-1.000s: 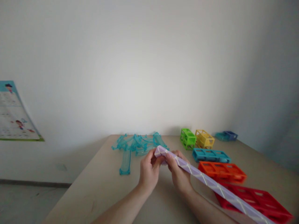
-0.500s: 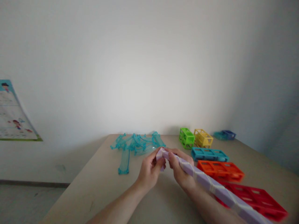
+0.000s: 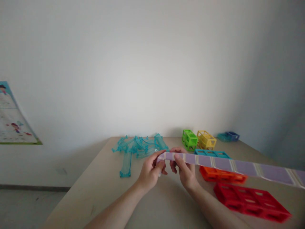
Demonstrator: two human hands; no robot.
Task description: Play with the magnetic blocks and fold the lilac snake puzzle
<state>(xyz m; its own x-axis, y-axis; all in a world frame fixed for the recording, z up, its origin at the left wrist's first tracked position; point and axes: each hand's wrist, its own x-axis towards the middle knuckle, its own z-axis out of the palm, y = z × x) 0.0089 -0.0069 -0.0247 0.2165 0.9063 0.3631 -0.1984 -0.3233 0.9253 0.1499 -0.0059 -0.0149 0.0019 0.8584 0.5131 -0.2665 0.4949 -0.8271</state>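
Both hands meet at the centre of the frame, just below the middle, over a beige table [image 3: 105, 187]. The left hand [image 3: 150, 173] has its fingers closed on the near end of a long lilac strip of square panels [image 3: 224, 164]; the right hand [image 3: 186, 171] pinches the same strip just beside it, thumb on top and fingers curled beneath. The strip is held off the table and runs from the hands to the right edge of the frame, where it is cut off.

Behind the hands, toward the far edge of the table, lies a heap of clear teal track pieces [image 3: 139, 147], one straight piece [image 3: 125, 163] reaching out toward the lower left. To the right of the heap stand a green open-frame cube [image 3: 190, 140] and a yellow one [image 3: 206, 140], just beside each other. A teal frame block [image 3: 212, 154], an orange one [image 3: 221, 176] and a red one [image 3: 250, 202] lie in a row toward the lower right; the strip crosses in front of the teal and orange blocks and hides part of each. Small blue and teal items [image 3: 228, 136] at the far right corner are too blurred to name. A poster [image 3: 11, 117] at the left edge is cut off, its print unreadable
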